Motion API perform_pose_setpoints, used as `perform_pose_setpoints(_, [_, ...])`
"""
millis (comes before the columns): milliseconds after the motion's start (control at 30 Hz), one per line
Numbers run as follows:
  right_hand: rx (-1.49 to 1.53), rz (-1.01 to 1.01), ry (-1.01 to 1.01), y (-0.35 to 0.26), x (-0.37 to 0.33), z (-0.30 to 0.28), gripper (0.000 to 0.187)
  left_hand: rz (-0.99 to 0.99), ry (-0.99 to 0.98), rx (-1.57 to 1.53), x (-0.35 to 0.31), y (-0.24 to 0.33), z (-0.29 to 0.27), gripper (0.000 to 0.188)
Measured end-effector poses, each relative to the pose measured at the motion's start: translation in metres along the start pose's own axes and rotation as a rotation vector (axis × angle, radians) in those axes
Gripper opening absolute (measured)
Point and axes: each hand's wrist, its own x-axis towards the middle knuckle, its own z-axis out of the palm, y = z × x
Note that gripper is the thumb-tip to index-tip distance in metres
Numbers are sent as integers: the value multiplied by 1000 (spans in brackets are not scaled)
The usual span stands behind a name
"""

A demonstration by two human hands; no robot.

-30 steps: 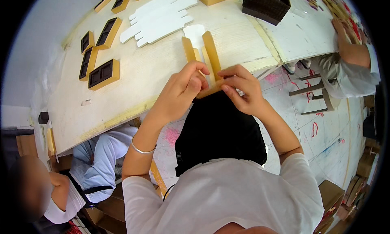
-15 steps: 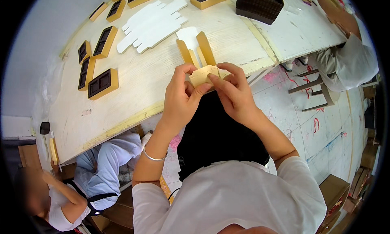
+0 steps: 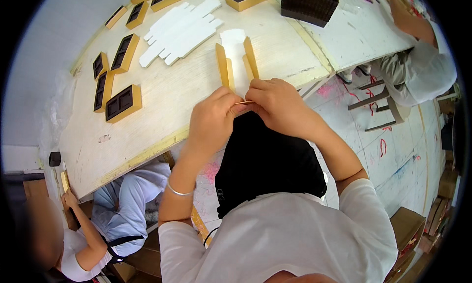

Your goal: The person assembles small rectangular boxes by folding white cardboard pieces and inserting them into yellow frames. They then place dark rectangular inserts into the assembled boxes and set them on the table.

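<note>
A partly folded gold carton (image 3: 224,69) lies at the table's near edge, its two long side walls standing up and its white inside showing between them. My left hand (image 3: 212,117) pinches the left part of the carton's near end flap between thumb and fingers. On the right part of that same flap, my right hand (image 3: 278,106) is closed, knuckles up. The flap shows only as a thin edge between the two thumbs; the fingers hide the rest of it.
A stack of flat white carton blanks (image 3: 179,29) lies beyond my left hand. Several gold boxes with dark inserts (image 3: 123,104) stand to the left. Far right is a stack of dark brown trays (image 3: 309,5). Co-workers sit at left (image 3: 88,243) and far right (image 3: 425,57).
The carton's end flap has tipped from facing up to nearly edge-on, and both hands have turned over it. The side walls stand further apart. The left co-worker's hand has reached a gold piece.
</note>
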Motion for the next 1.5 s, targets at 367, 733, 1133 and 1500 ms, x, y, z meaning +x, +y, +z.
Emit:
perform_pose_setpoints(367, [-54, -140, 248, 33, 14, -25, 12, 195, 85, 542, 20, 9, -39, 32])
perform_pose_setpoints(733, [187, -218, -85, 35, 3, -39, 30, 178, -99, -21, 0, -25, -25, 28])
perform_pose_setpoints(1133, [367, -157, 49, 20, 16, -6, 16, -108, 34, -118, -1, 4, -3, 13])
perform_pose_setpoints(1500, [35, -361, 156, 16, -25, 1, 59, -138, -51, -203, -8, -6, -8, 11])
